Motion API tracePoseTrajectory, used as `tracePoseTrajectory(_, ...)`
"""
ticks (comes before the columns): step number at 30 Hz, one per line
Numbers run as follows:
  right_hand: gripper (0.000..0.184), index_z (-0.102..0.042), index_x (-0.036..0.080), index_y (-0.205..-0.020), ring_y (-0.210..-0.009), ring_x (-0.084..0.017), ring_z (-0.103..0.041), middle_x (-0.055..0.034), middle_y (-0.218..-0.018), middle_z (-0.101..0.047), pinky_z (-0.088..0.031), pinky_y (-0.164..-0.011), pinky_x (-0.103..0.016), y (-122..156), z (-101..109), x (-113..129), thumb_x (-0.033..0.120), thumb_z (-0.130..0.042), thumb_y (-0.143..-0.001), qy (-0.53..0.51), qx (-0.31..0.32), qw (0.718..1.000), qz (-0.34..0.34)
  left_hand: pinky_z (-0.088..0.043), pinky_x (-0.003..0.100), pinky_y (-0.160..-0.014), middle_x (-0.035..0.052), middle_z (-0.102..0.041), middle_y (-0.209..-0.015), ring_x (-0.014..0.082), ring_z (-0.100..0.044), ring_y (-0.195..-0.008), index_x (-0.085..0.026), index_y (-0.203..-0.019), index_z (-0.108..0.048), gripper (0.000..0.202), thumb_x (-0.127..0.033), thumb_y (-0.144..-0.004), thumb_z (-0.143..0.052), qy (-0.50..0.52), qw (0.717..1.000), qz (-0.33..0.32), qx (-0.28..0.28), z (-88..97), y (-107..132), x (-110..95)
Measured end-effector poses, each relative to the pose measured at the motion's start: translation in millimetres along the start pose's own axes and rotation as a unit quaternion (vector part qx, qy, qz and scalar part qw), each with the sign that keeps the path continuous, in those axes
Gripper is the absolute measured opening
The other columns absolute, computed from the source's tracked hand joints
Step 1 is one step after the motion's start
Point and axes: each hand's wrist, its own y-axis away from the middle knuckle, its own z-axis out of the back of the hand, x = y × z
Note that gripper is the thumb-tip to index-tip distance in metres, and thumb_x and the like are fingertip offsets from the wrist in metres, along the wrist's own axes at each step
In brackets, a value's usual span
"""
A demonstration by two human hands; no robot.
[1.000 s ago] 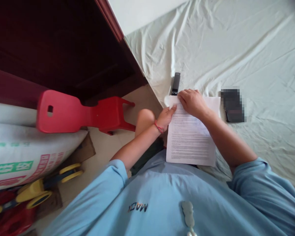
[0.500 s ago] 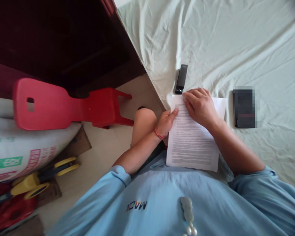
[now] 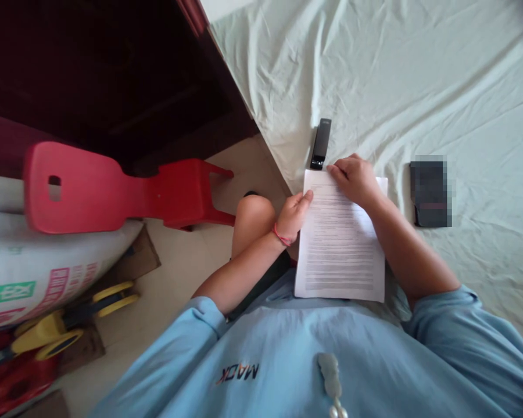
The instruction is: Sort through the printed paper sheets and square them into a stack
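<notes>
A stack of printed paper sheets point(image 3: 340, 249) lies at the near edge of the bed, against my blue shirt. My left hand point(image 3: 293, 217) grips its left edge, thumb on top and fingers hidden underneath. At the top edge, my right hand point(image 3: 356, 177) is closed with its fingers curled over the sheets; the fingertips are partly hidden. A black stapler point(image 3: 321, 142) rests on the sheet just beyond the top left corner of the stack, touched by neither hand.
A pale green bedsheet point(image 3: 375, 75) with wrinkles covers the bed. To the right lies a dark, partly blurred phone-like object point(image 3: 430, 194). On the left are a red plastic chair point(image 3: 78, 188), a large printed sack point(image 3: 39, 261) and a yellow wheeled toy point(image 3: 47, 334) on the floor.
My right hand's fingers have drawn in from a flatter pose at the top edge. The sheets that stuck out at the upper right now line up more closely with the stack.
</notes>
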Motion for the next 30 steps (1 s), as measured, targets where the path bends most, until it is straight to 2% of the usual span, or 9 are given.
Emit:
tracePoseTrajectory(3,0.036,-0.052,0.024,-0.07,-0.097,-0.031,-0.06,-0.0101,-0.078,-0.066,-0.045,-0.091,-0.047,-7.9,-0.1,-8.1,0.036,-0.047,-0.104,0.049,0.011,0.999,-0.018,-0.045,0.028,-0.068,0.002,-0.063,-0.071,0.0155,-0.058,-0.071,-0.016,-0.074,-0.064,0.043,-0.054,-0.095,-0.068,-0.109,0.994,-0.011,-0.021,4.0,-11.0,-16.0)
tracePoseTrajectory(6,0.036,-0.053,0.023,-0.072,-0.1,-0.032,-0.06,-0.0117,-0.081,-0.067,-0.044,-0.095,-0.051,-13.7,-0.1,-12.9,0.035,-0.045,-0.104,0.082,0.025,0.996,-0.03,-0.038,0.027,-0.062,0.0001,-0.055,-0.063,0.0142,-0.052,-0.066,-0.017,-0.066,-0.058,0.038,-0.04,-0.095,-0.067,-0.231,0.972,-0.018,-0.033,8.5,-27.6,-36.2)
tracePoseTrajectory(8,0.036,-0.056,0.023,-0.073,-0.101,-0.032,-0.059,-0.0115,-0.08,-0.066,-0.044,-0.097,-0.052,-17.0,0.2,-14.4,0.035,-0.044,-0.105,0.09,0.029,0.995,-0.024,-0.035,0.026,-0.057,-0.0006,-0.051,-0.059,0.0133,-0.049,-0.061,-0.017,-0.063,-0.057,0.037,-0.034,-0.095,-0.066,-0.272,0.962,0.011,-0.005,9.9,-39.5,-46.9)
tracePoseTrajectory(10,0.037,-0.058,0.022,-0.074,-0.101,-0.033,-0.059,-0.0114,-0.08,-0.067,-0.043,-0.099,-0.053,-20.3,1.1,-14.5,0.035,-0.043,-0.105,0.097,0.035,0.995,-0.012,-0.033,0.026,-0.056,-0.0007,-0.05,-0.058,0.0125,-0.048,-0.058,-0.016,-0.063,-0.058,0.034,-0.027,-0.095,-0.063,-0.285,0.958,0.031,0.001,9.5,-50.8,-53.4)
tracePoseTrajectory(16,0.039,-0.066,0.02,-0.078,-0.108,-0.036,-0.058,-0.014,-0.084,-0.071,-0.041,-0.102,-0.056,-29.3,6.9,-8.5,0.034,-0.041,-0.105,0.124,0.065,0.99,0.007,-0.031,0.025,-0.052,-0.0017,-0.045,-0.051,0.0104,-0.043,-0.049,-0.015,-0.057,-0.056,0.036,-0.016,-0.092,-0.063,-0.291,0.953,0.074,-0.032,3.9,-72.4,-60.2)
tracePoseTrajectory(22,0.041,-0.068,0.019,-0.084,-0.113,-0.039,-0.058,-0.0168,-0.092,-0.073,-0.04,-0.103,-0.057,-33.4,6.3,-8.5,0.035,-0.038,-0.107,0.137,0.067,0.988,-0.015,-0.026,0.023,-0.048,-0.0038,-0.039,-0.049,0.0065,-0.037,-0.044,-0.016,-0.054,-0.046,0.041,-0.007,-0.092,-0.061,-0.185,0.971,0.149,-0.027,-0.1,-76.3,-69.5)
tracePoseTrajectory(25,0.042,-0.068,0.019,-0.087,-0.115,-0.039,-0.058,-0.0185,-0.095,-0.073,-0.039,-0.103,-0.058,-34.9,3.9,-13.6,0.037,-0.037,-0.108,0.136,0.055,0.989,-0.035,-0.026,0.023,-0.047,-0.004,-0.039,-0.048,0.0065,-0.039,-0.043,-0.017,-0.054,-0.045,0.043,-0.007,-0.093,-0.059,-0.191,0.972,0.134,-0.012,-2.2,-78.8,-69.6)
tracePoseTrajectory(30,0.039,-0.068,0.019,-0.092,-0.115,-0.039,-0.059,-0.0185,-0.098,-0.073,-0.041,-0.104,-0.059,-32.5,1.7,-18.1,0.038,-0.037,-0.109,0.136,0.031,0.988,-0.06,-0.031,0.023,-0.049,-0.0025,-0.042,-0.044,0.0088,-0.047,-0.043,-0.018,-0.053,-0.048,0.043,-0.011,-0.095,-0.057,-0.289,0.955,0.071,0.0,-3.2,-79.7,-68.8)
